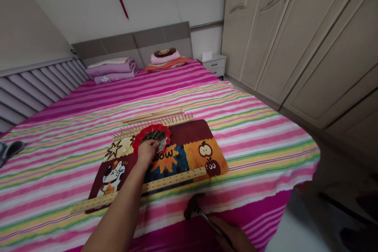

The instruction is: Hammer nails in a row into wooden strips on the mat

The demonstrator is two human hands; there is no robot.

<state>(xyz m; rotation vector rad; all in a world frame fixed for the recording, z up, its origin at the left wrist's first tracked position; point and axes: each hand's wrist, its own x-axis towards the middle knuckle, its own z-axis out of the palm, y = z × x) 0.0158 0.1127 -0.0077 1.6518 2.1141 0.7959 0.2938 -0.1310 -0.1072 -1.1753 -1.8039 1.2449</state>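
Observation:
My left hand (149, 149) reaches into a scalloped red bowl (138, 141), its fingers drawn together among the nails (153, 136). Its fingertips are partly hidden, so I cannot see whether a nail is between them. My right hand (232, 236), low in the view, is wrapped round the handle of a hammer (195, 206) whose dark head lies over the bed's near side. Between the hands, a wooden strip (174, 179) with rows of small holes lies across a printed mat (177, 126). A few nails stand in its right end.
Behind the bowl lies a wooden strip (183, 119) bristling with upright nails, with more bare strips (159, 113) beyond it. A striped sheet (254, 126) covers the bed. Folded bedding (113, 71) sits near the headboard, and a wardrobe (295, 39) stands to the right.

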